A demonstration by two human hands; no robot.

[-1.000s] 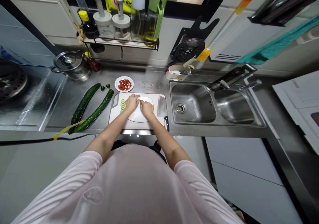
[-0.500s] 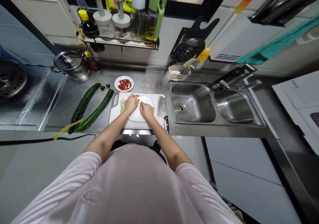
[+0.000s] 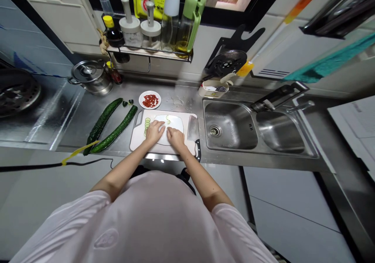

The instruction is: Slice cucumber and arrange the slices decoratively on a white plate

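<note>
My left hand is over the left part of a white plate, thumb and fingers apart, holding nothing visible. My right hand is at the plate's right side with its fingers curled together; whatever they may hold is too small to tell. Thin pale-green slices lie near the plate's far edge. The plate rests on a light cutting board. More cucumber slices form a row on the board, left of the plate. A knife lies along the board's right side.
Two long cucumbers and small end pieces lie left of the board. Behind it is a small plate of red pieces. A lidded pot stands back left. Right are a double sink and a utensil holder; bottles are shelved above.
Both hands have drawn back from the plate's far part toward me, the left one also leftward, and its fingers have parted. The slices on the plate now show. The whole view has shifted slightly.
</note>
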